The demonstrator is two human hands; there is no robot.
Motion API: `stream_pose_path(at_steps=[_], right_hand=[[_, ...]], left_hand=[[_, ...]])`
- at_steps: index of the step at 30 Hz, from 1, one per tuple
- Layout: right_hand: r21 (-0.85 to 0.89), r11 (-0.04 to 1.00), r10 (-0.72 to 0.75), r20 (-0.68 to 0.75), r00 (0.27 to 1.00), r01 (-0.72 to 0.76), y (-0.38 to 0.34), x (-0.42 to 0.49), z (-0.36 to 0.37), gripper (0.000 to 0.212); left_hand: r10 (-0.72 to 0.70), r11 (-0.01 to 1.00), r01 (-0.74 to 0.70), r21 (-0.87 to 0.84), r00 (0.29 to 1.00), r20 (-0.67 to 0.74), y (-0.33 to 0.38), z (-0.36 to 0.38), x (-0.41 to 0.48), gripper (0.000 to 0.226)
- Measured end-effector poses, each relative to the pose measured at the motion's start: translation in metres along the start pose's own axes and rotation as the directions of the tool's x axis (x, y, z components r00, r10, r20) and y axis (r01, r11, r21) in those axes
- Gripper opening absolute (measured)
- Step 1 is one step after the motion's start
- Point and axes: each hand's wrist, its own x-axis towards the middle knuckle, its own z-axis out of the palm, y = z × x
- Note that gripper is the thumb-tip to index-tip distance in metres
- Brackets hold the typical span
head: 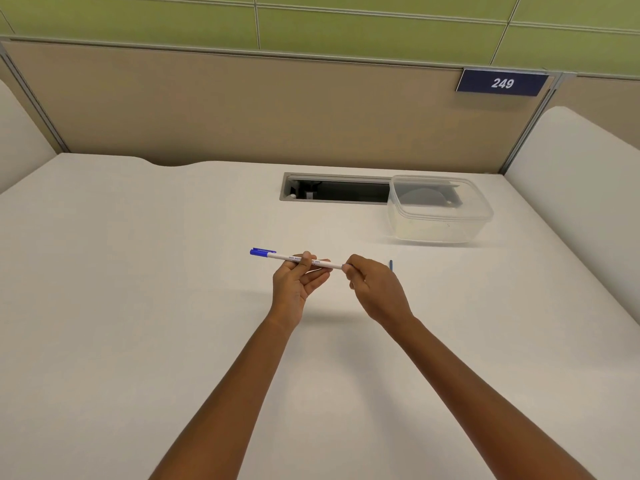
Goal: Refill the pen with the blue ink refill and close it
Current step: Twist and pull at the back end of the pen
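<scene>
A white pen with a blue cap at its left end is held level above the white desk. My left hand pinches the barrel near its middle, thumb on top. My right hand pinches the pen's right end; that tip is hidden by the fingers. A thin blue piece, perhaps the ink refill, shows just behind my right hand; most of it is hidden, and I cannot tell whether it lies on the desk or is held.
A clear plastic container stands at the back right, partly over an open cable slot in the desk. A beige partition with a blue "249" sign closes the back. White side panels flank the desk.
</scene>
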Motion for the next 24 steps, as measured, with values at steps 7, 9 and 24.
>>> stream_pose_path(at_steps=[7, 9, 24], right_hand=[[0.379, 0.881, 0.238, 0.16, 0.958, -0.282, -0.006, 0.006, -0.001, 0.047], [0.256, 0.947, 0.172, 0.101, 0.98, -0.193, -0.004, 0.004, -0.002, 0.041], [-0.171, 0.979, -0.127, -0.057, 0.99, 0.116, 0.004, 0.0, -0.002, 0.022]], left_hand=[[0.003, 1.0, -0.003, 0.012, 1.0, -0.006, 0.0, 0.004, 0.0, 0.016], [0.012, 1.0, -0.012, 0.012, 1.0, -0.011, 0.002, 0.004, 0.001, 0.016], [0.004, 1.0, -0.004, 0.009, 1.0, -0.001, 0.001, 0.004, -0.002, 0.017]])
